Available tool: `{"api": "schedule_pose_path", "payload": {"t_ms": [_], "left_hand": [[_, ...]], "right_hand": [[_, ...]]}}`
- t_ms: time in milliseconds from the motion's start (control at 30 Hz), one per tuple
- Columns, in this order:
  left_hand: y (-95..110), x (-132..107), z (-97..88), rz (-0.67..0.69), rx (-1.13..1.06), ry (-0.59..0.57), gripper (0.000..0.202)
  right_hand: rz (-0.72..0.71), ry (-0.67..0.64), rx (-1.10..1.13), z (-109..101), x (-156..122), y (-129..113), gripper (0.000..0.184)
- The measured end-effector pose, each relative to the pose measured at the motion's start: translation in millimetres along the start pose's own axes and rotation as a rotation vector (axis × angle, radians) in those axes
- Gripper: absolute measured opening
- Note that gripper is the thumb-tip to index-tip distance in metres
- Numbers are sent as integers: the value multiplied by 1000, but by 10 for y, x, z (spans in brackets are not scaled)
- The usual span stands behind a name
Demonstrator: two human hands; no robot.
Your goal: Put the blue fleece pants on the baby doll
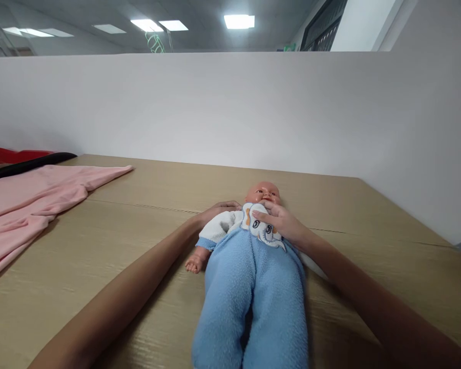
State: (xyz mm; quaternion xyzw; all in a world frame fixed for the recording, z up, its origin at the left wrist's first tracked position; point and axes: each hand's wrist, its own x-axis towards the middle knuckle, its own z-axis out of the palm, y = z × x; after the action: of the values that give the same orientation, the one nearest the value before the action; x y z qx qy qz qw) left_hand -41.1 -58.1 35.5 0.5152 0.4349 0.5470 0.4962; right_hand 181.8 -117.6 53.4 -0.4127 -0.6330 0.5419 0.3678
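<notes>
A baby doll (267, 192) lies on its back on the table, head away from me. It wears a light blue fleece romper (234, 287) with a white top part and an animal face on the chest. My left hand (219, 209) is beside the doll's shoulder, fingers stretched toward the neck, their tips partly hidden. At the collar, my right hand (282, 220) has its thumb on the white chest and its fingers bent under the chin, pinching the cloth there. One bare doll hand (195, 261) shows from the left sleeve; the other arm is mostly covered by my right forearm.
Pink cloth (34, 205) is spread over the left side of the wooden table (146, 287). Behind it lie a black curved item (34, 163) and something red (15, 155). A white partition (215, 113) rises along the table's far edge and continues on the right.
</notes>
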Motion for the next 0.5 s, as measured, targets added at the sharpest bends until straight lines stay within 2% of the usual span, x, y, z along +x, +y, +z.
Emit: {"api": "schedule_pose_path", "payload": {"t_ms": [133, 200, 367, 500], "left_hand": [[-106, -19, -78, -15, 31, -225, 34], [-168, 6, -93, -18, 54, -337, 28], [-242, 152, -173, -15, 141, -584, 29], [-104, 166, -290, 56, 290, -598, 30]], "right_hand": [[-88, 123, -582, -140, -118, -179, 38], [-80, 155, -756, -175, -185, -258, 36], [6, 248, -905, -167, -394, -295, 35], [-84, 328, -921, -308, -797, -45, 43]]}}
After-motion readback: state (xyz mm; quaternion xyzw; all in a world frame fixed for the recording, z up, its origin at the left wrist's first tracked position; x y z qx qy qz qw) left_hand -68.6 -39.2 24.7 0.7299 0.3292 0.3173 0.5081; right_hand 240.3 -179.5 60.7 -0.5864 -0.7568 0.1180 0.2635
